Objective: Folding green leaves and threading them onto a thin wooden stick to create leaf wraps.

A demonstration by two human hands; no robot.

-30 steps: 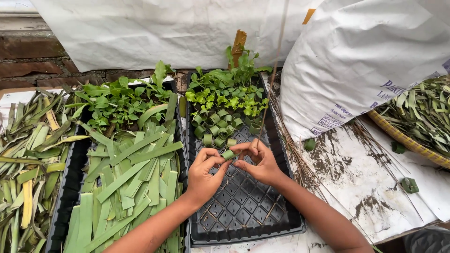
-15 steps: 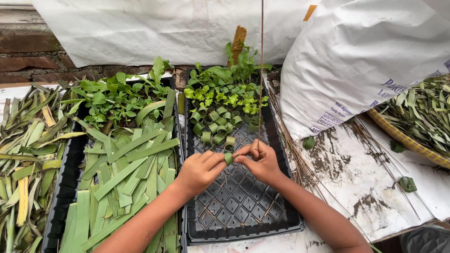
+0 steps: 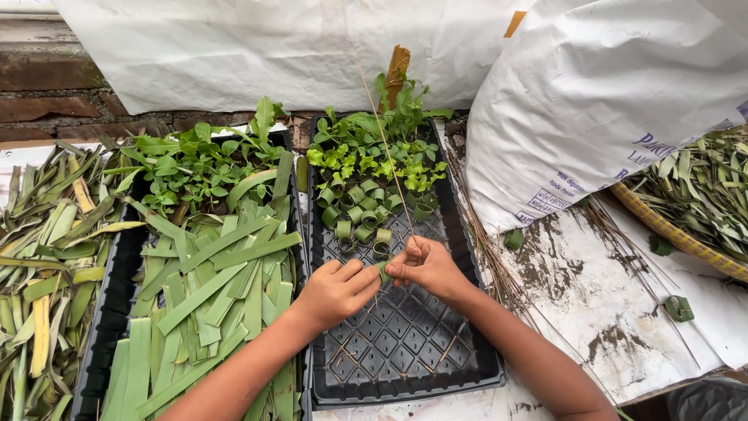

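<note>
Change: both hands sit slightly lower over the black gridded plastic seedling tray (image 3: pixel 405 343) than a second ago, and a thin pale midrib stick (image 3: pixel 386 140) now rises from the right hand's pinch up past the seedlings; the work appears to have gone from rolling the strip to pinning it.
Left hand (image 3: pixel 336 290): fingers narrowed to a pinch on one end of the small rolled green leaf strip (image 3: pixel 383 269).
Right hand (image 3: pixel 425 267): closed in a pinch on the other end of the same strip and on the lower end of the stick.
Leaf strip: held between the two hands, just above the tray grid, not yet set in a cell.
Just beyond the hands: a cluster of finished green leaf rings (image 3: pixel 360 214) standing in the tray cells, near the fingertips.
Further beyond: small green seedlings (image 3: pixel 374 152) filling the tray's far end; the stick crosses over them.
Left of the left hand: a second black tray heaped with flat cut green leaf strips (image 3: pixel 210 296), touching the first tray.
Far left: a pile of long green and yellow leaves (image 3: pixel 47 257).
Right of the right hand: loose thin brown sticks (image 3: pixel 499 273) on the soiled white sheet (image 3: pixel 592 288), then a large white sack (image 3: pixel 608 101) and a woven basket of leaves (image 3: pixel 693 203).
In the way: nothing lies between the hands and the open cells.
</note>
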